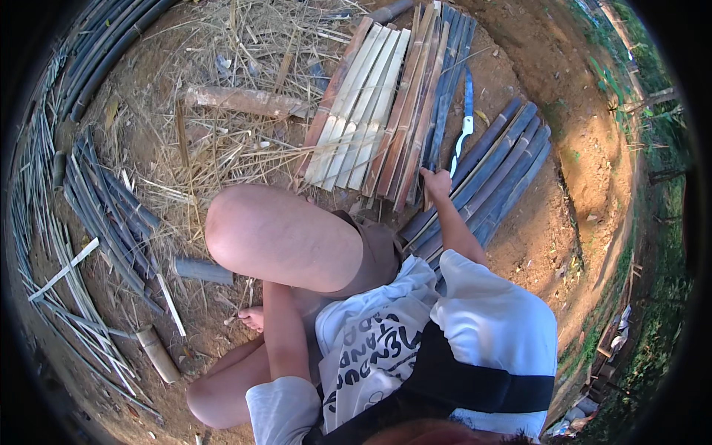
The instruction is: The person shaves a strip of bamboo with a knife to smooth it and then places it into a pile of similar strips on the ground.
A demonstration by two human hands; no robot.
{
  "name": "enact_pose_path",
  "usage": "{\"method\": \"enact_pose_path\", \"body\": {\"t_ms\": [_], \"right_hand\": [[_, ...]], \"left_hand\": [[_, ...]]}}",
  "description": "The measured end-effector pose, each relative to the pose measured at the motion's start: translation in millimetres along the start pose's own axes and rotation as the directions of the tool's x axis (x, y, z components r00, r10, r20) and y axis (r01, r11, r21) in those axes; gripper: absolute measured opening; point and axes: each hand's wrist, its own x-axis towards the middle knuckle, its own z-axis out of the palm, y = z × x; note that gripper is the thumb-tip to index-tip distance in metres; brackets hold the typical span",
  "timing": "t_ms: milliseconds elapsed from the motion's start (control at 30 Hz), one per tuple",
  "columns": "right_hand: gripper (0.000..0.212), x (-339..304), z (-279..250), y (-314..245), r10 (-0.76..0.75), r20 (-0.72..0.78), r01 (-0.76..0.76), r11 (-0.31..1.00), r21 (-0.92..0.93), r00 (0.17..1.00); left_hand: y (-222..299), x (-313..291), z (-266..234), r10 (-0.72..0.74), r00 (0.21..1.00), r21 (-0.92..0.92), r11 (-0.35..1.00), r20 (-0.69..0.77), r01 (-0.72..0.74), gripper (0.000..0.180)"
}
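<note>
Head view: your right hand [437, 184] curls its fingers at the near end of the dark bamboo strips [448, 89], just left of the saw [468, 122]; whether it grips 1 of them, you cannot tell. The strips' long axis points away from you, far ends leaning slightly right. Side-by-side stacking likely keeps them aligned. Your raised leg [285, 237], left of the saw, hides your left hand; its state cannot be determined.

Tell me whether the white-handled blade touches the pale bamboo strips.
Apart. The head view shows brown strips and dark strips lying between the white-handled blade and the pale bamboo strips.
</note>
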Motion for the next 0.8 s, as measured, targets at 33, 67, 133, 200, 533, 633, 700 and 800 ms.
{"method": "enact_pose_path", "body": {"t_ms": [33, 67, 133, 200, 533, 633, 700, 800], "right_hand": [[0.058, 2, 5, 5, 0.007, -0.005, -0.007, 1.0, 0.01, 1.0], [0.058, 6, 9, 13, 0.015, -0.016, -0.014, 1.0, 0.021, 1.0], [0.045, 8, 21, 7, -0.221, -0.254, 0.216, 0.975, -0.046, 0.942], [0.038, -27, 20, -43, -0.574, -0.611, 0.596, 0.778, -0.199, 0.546], [0.031, -73, 92, -133, -0.751, -0.022, 0.736, 0.64, 0.22, 0.659], [0.033, -77, 97, -155, -0.808, -0.118, 0.815, 0.562, 0.142, 0.578], [0.041, -68, 93, -165, -0.875, -0.046, 0.875, 0.478, 0.079, 0.482], [0.051, -69, 97, -183, -0.941, 0.123, 0.946, 0.299, -0.126, 0.314]], "left_hand": [[-3, 0, 2, 0.005, 1.0, 0.046, 0.999, 0.004, -0.005, 0.081], [-5, 0, 5, 0.012, 1.0, 0.092, 0.996, 0.013, -0.013, 0.081], [-9, 0, 6, 0.025, 1.0, 0.185, 0.982, 0.016, -0.027, 0.082], [-14, -2, 1, 0.041, 0.999, 0.289, 0.957, -0.003, -0.039, 0.083], [-30, 7, 14, 0.088, 0.991, 0.65, 0.748, 0.098, -0.131, 0.087], [-33, 14, 18, 0.095, 0.99, 0.708, 0.692, 0.103, -0.14, 0.088], [-34, 22, 24, 0.1, 0.988, 0.737, 0.658, 0.118, -0.155, 0.089], [-34, 32, 26, 0.121, 0.986, 0.769, 0.618, 0.114, -0.165, 0.091]]}}
